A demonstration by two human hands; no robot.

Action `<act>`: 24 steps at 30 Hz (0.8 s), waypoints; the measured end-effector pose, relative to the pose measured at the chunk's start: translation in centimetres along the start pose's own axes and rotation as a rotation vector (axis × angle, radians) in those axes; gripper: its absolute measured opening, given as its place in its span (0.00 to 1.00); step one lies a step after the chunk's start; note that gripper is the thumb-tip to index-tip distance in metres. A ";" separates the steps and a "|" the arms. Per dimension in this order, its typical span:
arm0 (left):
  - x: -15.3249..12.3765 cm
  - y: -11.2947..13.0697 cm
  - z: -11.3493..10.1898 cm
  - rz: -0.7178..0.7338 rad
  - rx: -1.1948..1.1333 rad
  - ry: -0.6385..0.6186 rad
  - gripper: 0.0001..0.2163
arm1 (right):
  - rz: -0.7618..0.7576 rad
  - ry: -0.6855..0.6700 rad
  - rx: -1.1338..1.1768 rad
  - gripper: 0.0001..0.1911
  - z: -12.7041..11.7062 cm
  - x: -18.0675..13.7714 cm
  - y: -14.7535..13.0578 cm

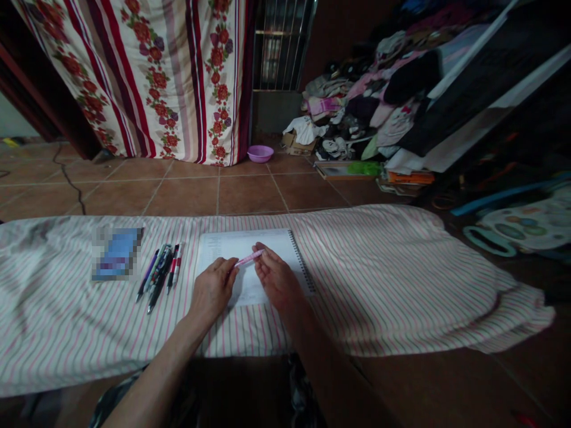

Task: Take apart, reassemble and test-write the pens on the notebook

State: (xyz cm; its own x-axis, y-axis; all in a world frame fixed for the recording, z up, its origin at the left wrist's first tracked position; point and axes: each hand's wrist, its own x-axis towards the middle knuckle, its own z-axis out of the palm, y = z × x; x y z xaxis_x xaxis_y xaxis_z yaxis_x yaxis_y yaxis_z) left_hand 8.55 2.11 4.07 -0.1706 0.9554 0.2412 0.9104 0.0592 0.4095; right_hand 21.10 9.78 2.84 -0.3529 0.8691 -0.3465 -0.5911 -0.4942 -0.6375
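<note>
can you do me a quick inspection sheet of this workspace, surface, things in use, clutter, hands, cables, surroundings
Surface: striped cloth, wrinkled, covering it.
Things in use: pink pen held above an open spiral notebook.
Clutter: several pens lie left of the notebook; farther left, a pixelated bluish item, not identifiable.
Hands: left hand and right hand hold opposite ends of the pink pen.
Cables: one dark cable on the tiled floor, beyond the cloth at left.
Surroundings: floral curtain, purple basin, heaped clothes at right.
</note>
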 end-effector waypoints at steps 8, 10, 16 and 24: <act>-0.1 0.1 0.1 0.008 0.048 0.015 0.14 | -0.021 0.025 0.003 0.09 0.2 -0.3 -0.1; -0.1 0.1 0.2 0.009 0.048 0.018 0.14 | -0.032 0.027 -0.010 0.08 0.1 -0.3 0.0; -0.2 0.2 0.2 0.009 0.069 0.040 0.13 | -0.061 0.017 -0.043 0.08 0.2 -0.3 0.0; -0.3 0.3 0.2 0.011 0.075 0.043 0.13 | -0.045 0.024 -0.011 0.07 0.5 -0.7 -0.1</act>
State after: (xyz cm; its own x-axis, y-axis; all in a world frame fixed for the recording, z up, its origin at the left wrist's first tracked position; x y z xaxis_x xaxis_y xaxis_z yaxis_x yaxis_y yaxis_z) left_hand 8.93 1.94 3.96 -0.1751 0.9428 0.2835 0.9376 0.0717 0.3403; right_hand 21.09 9.26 3.48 -0.3090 0.8906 -0.3337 -0.5982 -0.4548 -0.6598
